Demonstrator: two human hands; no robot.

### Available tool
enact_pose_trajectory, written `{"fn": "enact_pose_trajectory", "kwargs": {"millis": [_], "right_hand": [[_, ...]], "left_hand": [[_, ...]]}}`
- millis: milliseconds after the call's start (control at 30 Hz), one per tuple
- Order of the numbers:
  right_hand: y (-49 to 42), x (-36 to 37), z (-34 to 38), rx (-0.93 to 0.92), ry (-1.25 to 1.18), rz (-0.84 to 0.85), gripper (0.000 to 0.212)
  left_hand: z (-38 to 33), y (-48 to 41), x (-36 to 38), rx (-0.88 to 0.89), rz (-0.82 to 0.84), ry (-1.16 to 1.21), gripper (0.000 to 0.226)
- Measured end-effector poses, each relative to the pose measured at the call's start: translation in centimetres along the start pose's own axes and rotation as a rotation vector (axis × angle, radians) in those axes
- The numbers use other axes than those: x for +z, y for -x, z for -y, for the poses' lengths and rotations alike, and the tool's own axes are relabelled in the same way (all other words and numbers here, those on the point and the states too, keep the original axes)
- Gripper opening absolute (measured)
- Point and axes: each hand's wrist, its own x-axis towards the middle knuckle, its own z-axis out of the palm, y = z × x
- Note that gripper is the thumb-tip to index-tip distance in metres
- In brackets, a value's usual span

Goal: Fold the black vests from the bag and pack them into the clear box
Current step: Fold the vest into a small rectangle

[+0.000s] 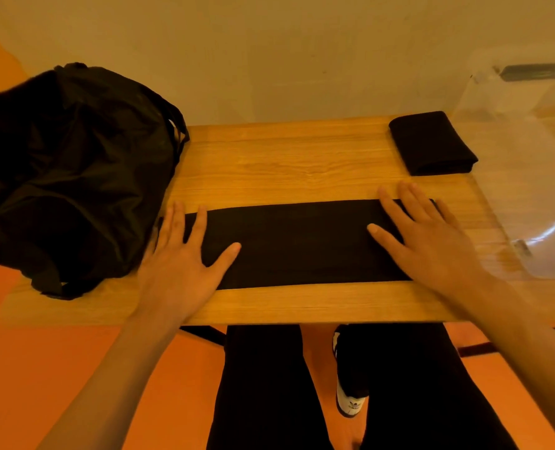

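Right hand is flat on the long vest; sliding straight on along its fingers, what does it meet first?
Likely nothing: the right hand aims over bare table toward the far edge and wall. The folded vest lies just right of that line.

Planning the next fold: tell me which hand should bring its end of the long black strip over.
Probably the left hand. It lies flat on the left end of the strip; folding rightward leaves the bundle under the right hand, nearer the folded vest and clear box.
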Motion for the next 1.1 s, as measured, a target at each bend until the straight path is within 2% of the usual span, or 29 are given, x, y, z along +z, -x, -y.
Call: {"fn": "enact_pose_trajectory", "kwargs": {"millis": [167,233,333,400,533,633,833,1000,1100], "right_hand": [[0.3,-0.5,-1.0,0.040,0.021,0.028,0.082],[1.0,-1.3,0.5,0.038,0.106,-0.094,0.081],[2.3,-2.4,4.9,-0.033,0.031,-0.252,0.074],[2.4,-1.9,8.3,-0.101,-0.023,-0.220,0.072],[1.1,0.4,11.8,-0.146,-0.024,-0.116,0.070],[0.8,0.7,8.7,-0.086,-0.013,-0.044,0.073],[2.5,-0.3,-0.5,0.068,-0.026,0.033,0.080],[2.8,-0.7,-0.9,0.091,-0.017,0.076,0.078],[2.8,-1.1,-0.2,0.108,0.107,-0.018,0.081]], "left_hand": [[0.2,-0.2,-0.2,-0.014,0.024,-0.009,0.091],[-0.4,0.0,-0.9,-0.032,0.022,-0.058,0.092],[-3.0,1.3,-1.8,0.004,-0.135,-0.093,0.092],[-5.9,2.0,-1.7,0.088,-0.200,-0.051,0.087],[-9.7,2.2,0.4,0.192,-0.087,0.008,0.081],[-8.1,1.6,1.3,0.121,-0.024,-0.039,0.080],[-3.2,0.7,0.8,0.044,-0.010,-0.045,0.086],[-2.8,0.0,0.6,0.064,-0.003,-0.067,0.087],[-3.0,0.2,0.3,0.071,-0.057,-0.068,0.089]]}}
